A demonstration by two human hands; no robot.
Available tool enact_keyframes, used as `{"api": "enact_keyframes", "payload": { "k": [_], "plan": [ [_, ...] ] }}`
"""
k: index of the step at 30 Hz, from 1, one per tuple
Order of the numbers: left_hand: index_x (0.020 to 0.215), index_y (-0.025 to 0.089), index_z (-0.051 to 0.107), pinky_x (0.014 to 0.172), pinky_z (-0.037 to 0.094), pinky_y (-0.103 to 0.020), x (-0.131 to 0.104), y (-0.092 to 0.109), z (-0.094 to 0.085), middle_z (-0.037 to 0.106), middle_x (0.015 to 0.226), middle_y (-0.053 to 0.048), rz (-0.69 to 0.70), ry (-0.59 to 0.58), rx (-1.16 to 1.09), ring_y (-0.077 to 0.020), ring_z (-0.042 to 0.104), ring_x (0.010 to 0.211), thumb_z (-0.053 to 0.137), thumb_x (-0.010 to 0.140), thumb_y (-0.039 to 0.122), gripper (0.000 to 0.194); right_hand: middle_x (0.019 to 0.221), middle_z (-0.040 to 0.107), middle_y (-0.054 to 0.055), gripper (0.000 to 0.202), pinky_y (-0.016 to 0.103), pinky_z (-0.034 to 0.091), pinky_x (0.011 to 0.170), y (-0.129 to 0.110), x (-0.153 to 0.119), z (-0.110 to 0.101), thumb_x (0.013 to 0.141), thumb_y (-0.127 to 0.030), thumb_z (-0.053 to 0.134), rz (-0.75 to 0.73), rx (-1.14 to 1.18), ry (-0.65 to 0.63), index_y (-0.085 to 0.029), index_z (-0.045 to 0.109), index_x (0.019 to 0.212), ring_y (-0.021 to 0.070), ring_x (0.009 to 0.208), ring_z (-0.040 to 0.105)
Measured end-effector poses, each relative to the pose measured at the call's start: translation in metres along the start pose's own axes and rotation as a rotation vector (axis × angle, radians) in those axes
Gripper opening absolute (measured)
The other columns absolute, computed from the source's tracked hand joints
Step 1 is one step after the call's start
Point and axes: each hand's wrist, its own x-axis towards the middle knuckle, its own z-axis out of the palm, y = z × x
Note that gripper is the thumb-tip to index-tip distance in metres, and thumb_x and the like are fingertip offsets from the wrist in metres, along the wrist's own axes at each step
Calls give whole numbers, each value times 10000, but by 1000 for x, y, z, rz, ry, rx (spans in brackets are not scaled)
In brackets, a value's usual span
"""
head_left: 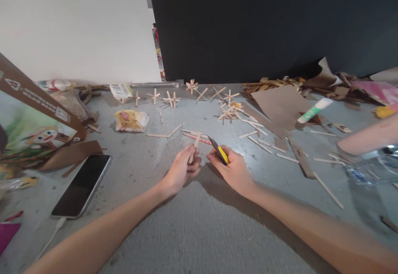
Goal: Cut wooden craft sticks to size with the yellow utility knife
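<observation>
At the near left, a phone (81,186) lies face up on the grey table (186,232), a white cable at its near end. Toward the middle, the left hand (182,168) pinches a wooden stick (196,142) between thumb and curled fingers; its long axis runs away from the person, leaning slightly right. The stick is pale, flat and narrow. Just beside it, the right hand (234,170) is closed around a yellow-and-black cutter (222,153), whose dark tip points away and to the left. Just beyond both hands lies a red patterned strip (205,140), roughly crosswise. Farther off are a yellow packet (132,121) on the left, a green-and-white tube (314,111) on the right, and, between them, crossed sticks (172,99).
</observation>
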Motion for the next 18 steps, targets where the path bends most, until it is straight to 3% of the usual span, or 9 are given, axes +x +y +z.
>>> {"api": "enact_keyframes", "payload": {
  "k": [3,7,9,13,18],
  "plan": [
    [733,227,390,436,182,-179,0,1,-1,229,571,122,-1,-8,-26,-55,115,473,692,874,612,509,705,582,-8,315,299,424,589,0,-1,0,897,-551,670,9,8,-9,-248,594,858,176,619,531],
    [780,216,444,437,175,-177,2,6,-5,226,558,124,26,-24,-20,-57,118,464,677,909,626,488,702,502,-56,308,296,375,531,2,-6,-1,981,-504,591,-10,91,-36,-266,506,1159,160,542,441],
    [802,215,455,435,164,-168,4,9,-8,241,567,124,64,-3,-19,-53,121,463,719,893,614,487,758,545,-40,296,295,396,538,3,-8,-1,1010,-476,547,-45,109,-53,-269,460,1204,161,560,476],
    [818,199,500,432,160,-153,11,13,-17,275,594,113,87,56,-44,-46,151,463,767,874,564,455,915,685,45,264,332,507,680,5,-8,0,995,-479,584,-119,25,-53,-255,564,1134,204,756,649],
    [798,181,518,452,233,-145,18,13,-23,312,610,99,-12,73,-125,-45,265,468,799,870,410,370,757,682,9,324,307,470,548,7,-7,0,982,-505,623,-58,37,-8,-255,722,1164,161,539,565]
  ]
}}
